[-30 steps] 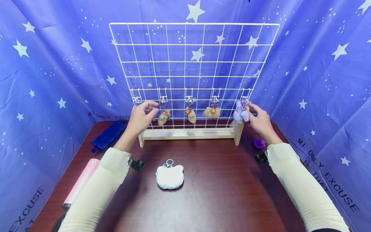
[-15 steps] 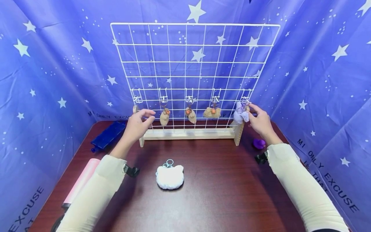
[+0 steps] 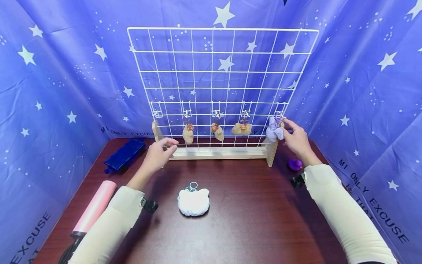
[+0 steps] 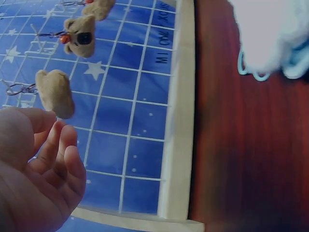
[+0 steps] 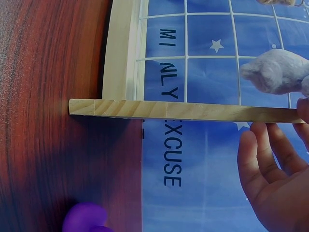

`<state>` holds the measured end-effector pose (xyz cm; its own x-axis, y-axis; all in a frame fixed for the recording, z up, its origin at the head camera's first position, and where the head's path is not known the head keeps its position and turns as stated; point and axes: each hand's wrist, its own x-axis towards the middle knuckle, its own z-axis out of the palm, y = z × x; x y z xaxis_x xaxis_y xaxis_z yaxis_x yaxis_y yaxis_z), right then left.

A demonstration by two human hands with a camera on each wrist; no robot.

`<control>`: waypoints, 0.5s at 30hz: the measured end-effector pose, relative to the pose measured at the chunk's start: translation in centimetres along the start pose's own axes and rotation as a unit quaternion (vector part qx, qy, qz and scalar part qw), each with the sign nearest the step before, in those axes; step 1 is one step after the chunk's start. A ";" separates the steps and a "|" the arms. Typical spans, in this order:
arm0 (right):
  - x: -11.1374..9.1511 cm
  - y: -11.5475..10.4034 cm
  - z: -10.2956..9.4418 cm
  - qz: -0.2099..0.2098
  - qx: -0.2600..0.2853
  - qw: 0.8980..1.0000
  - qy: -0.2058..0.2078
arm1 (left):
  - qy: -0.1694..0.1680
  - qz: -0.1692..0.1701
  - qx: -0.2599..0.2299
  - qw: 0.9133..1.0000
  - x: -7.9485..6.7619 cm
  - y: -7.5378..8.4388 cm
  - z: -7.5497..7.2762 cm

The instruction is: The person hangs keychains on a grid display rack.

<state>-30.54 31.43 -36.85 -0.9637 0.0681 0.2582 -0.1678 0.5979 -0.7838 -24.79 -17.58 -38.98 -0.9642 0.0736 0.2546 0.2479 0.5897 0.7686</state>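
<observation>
My left hand [image 3: 159, 154] is held in the air in front of the rack's left end, fingers loosely bent and holding nothing. Just beyond its fingertips in the left wrist view hangs a tan plush keychain [image 4: 55, 93]. At the other end, my right hand [image 3: 298, 141] grips the upper part of the wooden side post [image 5: 193, 110], thumb on one side and fingers on the other. A grey-lilac plush keychain [image 3: 273, 132] hangs beside that post. Two more tan plush keychains, one in the middle [image 3: 217, 132] and one further right [image 3: 242, 129], hang from white hooks on the wire grid [image 3: 212, 71].
A fluffy white cat-shaped pouch [image 3: 193, 202] with a light blue ring lies on the table [image 3: 244, 220]. To the left are a dark blue object [image 3: 125, 156] and a pink cylinder [image 3: 95, 207]. A small purple object [image 3: 295, 164] sits at right. A star-patterned curtain surrounds the table.
My left hand has come down and slightly back, away from the leftmost tan plush keychain, which has swung to hang straighter. The right hand has stayed at the post.
</observation>
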 end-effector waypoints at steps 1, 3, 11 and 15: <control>0.0 0.0 0.0 0.000 0.000 1.000 0.001 | -0.003 0.000 0.002 1.000 -0.1 -0.2 0.2; -0.1 0.0 -0.1 -0.001 0.001 1.000 0.002 | -0.011 0.000 0.005 1.000 -0.3 -0.7 0.7; -0.2 0.0 -0.1 -0.003 -0.005 1.000 0.001 | -0.088 0.000 0.013 0.996 -0.8 -2.4 2.7; -0.1 -0.1 -0.1 -0.002 -0.003 1.000 0.000 | -0.118 0.004 0.007 0.993 -1.1 -2.7 3.3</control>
<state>-30.44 31.41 -36.75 -0.9631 0.0663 0.2608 -0.1696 0.6032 -0.7794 -24.68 -16.58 -43.29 -0.9576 0.2643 0.1145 0.2561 0.5994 0.7584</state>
